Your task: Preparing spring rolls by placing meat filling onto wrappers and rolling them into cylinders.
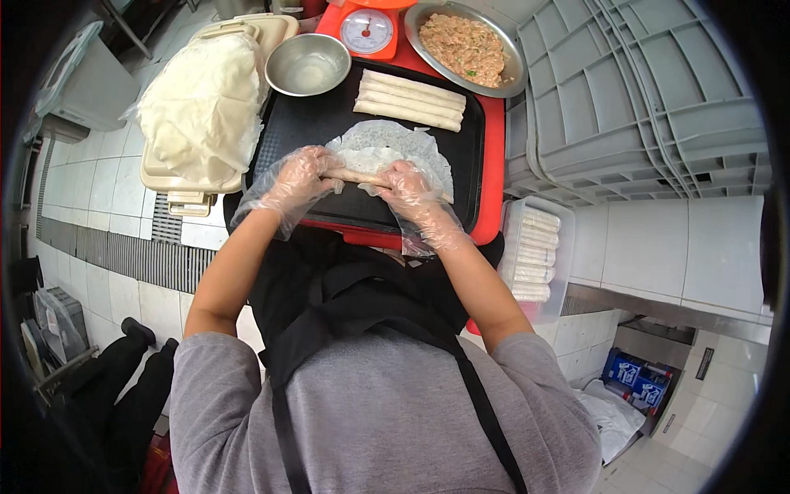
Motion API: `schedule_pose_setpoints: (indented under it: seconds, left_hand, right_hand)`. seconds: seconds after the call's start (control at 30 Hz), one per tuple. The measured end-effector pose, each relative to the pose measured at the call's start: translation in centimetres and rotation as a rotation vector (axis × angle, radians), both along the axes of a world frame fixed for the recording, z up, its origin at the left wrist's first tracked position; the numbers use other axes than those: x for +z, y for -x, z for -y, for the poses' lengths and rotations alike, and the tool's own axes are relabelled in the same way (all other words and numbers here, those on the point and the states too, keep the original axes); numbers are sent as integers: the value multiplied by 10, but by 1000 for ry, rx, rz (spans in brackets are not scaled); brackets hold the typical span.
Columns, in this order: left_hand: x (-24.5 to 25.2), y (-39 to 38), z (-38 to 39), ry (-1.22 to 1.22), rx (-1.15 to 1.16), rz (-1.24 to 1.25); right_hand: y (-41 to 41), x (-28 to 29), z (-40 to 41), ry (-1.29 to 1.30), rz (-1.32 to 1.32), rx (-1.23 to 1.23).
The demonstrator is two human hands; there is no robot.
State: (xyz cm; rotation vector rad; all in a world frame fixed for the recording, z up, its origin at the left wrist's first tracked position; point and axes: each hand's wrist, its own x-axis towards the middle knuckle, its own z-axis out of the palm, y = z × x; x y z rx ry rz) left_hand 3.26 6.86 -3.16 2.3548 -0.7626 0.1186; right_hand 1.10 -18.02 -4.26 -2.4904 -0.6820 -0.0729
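My left hand (307, 176) and my right hand (411, 188), both in clear plastic gloves, grip the two ends of a partly rolled wrapper with filling (356, 177). The rest of the thin round wrapper (395, 139) lies beyond it on a black tray (290, 126). Several finished long rolls (410, 99) lie side by side at the tray's far right. A metal bowl (308, 65) with a little pale content stands at its far left corner. Behind the tray, at the right, is a metal bowl of minced filling (466, 49).
A stack of wrappers (200, 111) covers a beige lid (160, 170) at the left. An orange kitchen scale (368, 31) stands behind the tray. Grey plastic crates (636, 92) rise at the right, beside a clear box of wrapped rolls (537, 253). Another person's legs (123, 383) show at lower left.
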Motion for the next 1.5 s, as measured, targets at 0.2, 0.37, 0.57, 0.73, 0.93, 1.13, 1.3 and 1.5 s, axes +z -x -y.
schedule_pose_setpoints:
  seconds: [0.2,0.37,0.57,0.73,0.93,1.13,1.3,1.5]
  left_hand:
    - [-17,-10,-9,28,-81,8]
    - [-16,-8,-11,22,-37,61]
    - [-18,-2,-23,90,-35,11]
    - [-19,-4,-18,67,-41,43]
    - [-20,-3,-18,26,-35,71]
    - [0,0,12,-8,-109,101]
    - [-18,-1,40,-2,-150,129]
    - [-13,1,10,-8,-109,112]
  right_hand:
    - [-13,2,-52,31,11,2]
    - [-23,-17,-55,-43,139,30]
    - [-17,-3,-29,75,-33,27]
    - [-26,3,-70,44,40,82]
    - [-19,0,-47,47,34,83]
    - [1,8,2,33,4,-12]
    - [0,2,2,-4,134,33]
    - [20,16,40,12,131,-59]
